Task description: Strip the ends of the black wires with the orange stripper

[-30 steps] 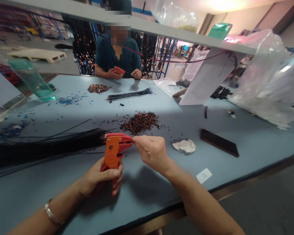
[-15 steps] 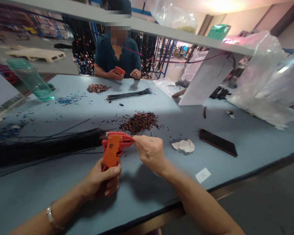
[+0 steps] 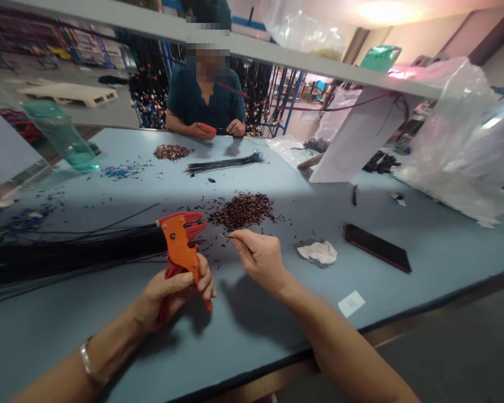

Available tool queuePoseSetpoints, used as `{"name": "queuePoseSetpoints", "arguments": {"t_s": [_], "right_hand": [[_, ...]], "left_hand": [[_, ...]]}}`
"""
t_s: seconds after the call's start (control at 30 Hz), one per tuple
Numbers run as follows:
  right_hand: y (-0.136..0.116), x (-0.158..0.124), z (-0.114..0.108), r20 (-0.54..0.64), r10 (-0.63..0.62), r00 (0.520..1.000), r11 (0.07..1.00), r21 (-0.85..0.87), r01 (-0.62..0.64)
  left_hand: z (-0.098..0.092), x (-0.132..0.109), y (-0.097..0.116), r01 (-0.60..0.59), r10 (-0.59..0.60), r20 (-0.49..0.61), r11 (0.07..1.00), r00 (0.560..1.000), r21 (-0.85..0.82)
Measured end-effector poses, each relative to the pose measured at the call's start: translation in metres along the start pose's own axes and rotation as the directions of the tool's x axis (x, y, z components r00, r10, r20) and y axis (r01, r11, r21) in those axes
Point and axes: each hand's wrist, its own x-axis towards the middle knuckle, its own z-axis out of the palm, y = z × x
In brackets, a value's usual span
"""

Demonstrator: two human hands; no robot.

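My left hand (image 3: 185, 288) is wrapped round the handle of an orange and red wire stripper (image 3: 178, 240), its jaws pointing right. My right hand (image 3: 258, 254) pinches a thin black wire (image 3: 228, 236), whose bared tip sticks out to the left, apart from the stripper's jaws. Most of that wire is hidden by the hand. Just beyond both hands lies a heap of short black and copper-coloured offcuts (image 3: 246, 210). A thick bundle of long black wires (image 3: 88, 252) stretches from the left side up to the stripper.
Across the table (image 3: 277, 336), a co-worker (image 3: 205, 106) holds a red tool. A tied wire bundle (image 3: 224, 162) and another offcut heap (image 3: 172, 151) lie farther back. At right are a crumpled tissue (image 3: 319, 253), a phone (image 3: 378, 248) and a label (image 3: 351, 303). A green bottle (image 3: 63, 137) leans at left.
The stripper has moved left, away from my right hand, and its handles have spread. The wire's bared tip now shows in front of my right fingers.
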Motion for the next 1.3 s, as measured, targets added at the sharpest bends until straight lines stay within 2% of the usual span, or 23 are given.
{"name": "queuePoseSetpoints", "arguments": {"t_s": [0.1, 0.2, 0.3, 0.37, 0.43, 0.47, 0.57, 0.63, 0.7, 0.77, 0.8, 1.0, 1.3], "right_hand": [[-0.005, -0.001, 0.000, 0.050, 0.054, 0.997, 0.997, 0.045, -0.056], [-0.010, 0.000, -0.002, 0.136, 0.167, 0.977, 0.977, 0.114, -0.183], [-0.013, 0.003, -0.004, 0.215, 0.261, 0.941, 0.939, 0.168, -0.299], [-0.013, 0.005, -0.006, 0.259, 0.289, 0.922, 0.920, 0.192, -0.343], [-0.013, 0.007, -0.006, 0.284, 0.306, 0.909, 0.902, 0.217, -0.372], [-0.014, 0.007, -0.006, 0.294, 0.314, 0.903, 0.892, 0.234, -0.386], [-0.017, 0.007, -0.005, 0.328, 0.334, 0.884, 0.845, 0.312, -0.435], [-0.019, 0.006, -0.005, 0.374, 0.339, 0.863, 0.788, 0.388, -0.478], [-0.021, 0.005, -0.005, 0.430, 0.328, 0.841, 0.719, 0.463, -0.518], [-0.021, 0.004, -0.005, 0.476, 0.301, 0.826, 0.660, 0.521, -0.541], [-0.020, 0.004, -0.004, 0.490, 0.285, 0.824, 0.640, 0.543, -0.544], [-0.015, 0.000, 0.003, 0.523, 0.189, 0.831, 0.607, 0.602, -0.518], [-0.015, -0.005, 0.007, 0.518, 0.192, 0.833, 0.618, 0.596, -0.513]], "left_hand": [[0.001, -0.001, -0.002, 0.007, -0.008, 0.018, 1.000, 1.000, 0.016], [0.000, -0.002, -0.005, -0.031, 0.030, 0.014, 0.994, 0.999, 0.105], [-0.002, -0.003, -0.005, -0.088, 0.096, -0.015, 0.954, 0.995, 0.286], [-0.003, -0.004, -0.003, -0.128, 0.166, -0.041, 0.875, 0.985, 0.467], [-0.005, -0.005, -0.001, -0.171, 0.279, -0.059, 0.728, 0.958, 0.663], [-0.005, -0.005, 0.000, -0.189, 0.347, -0.053, 0.626, 0.936, 0.757], [-0.009, -0.003, 0.001, -0.235, 0.497, 0.082, 0.252, 0.864, 0.939], [-0.012, -0.001, 0.000, -0.260, 0.529, 0.215, 0.010, 0.821, 0.966], [-0.014, 0.002, -0.002, -0.246, 0.539, 0.305, -0.181, 0.785, 0.952], [-0.015, 0.003, -0.004, -0.212, 0.541, 0.356, -0.311, 0.762, 0.927], [-0.015, 0.003, -0.004, -0.199, 0.540, 0.369, -0.347, 0.756, 0.917], [-0.012, 0.003, -0.002, -0.161, 0.545, 0.374, -0.397, 0.750, 0.904], [-0.014, 0.003, -0.004, -0.166, 0.541, 0.375, -0.396, 0.753, 0.903]]}}
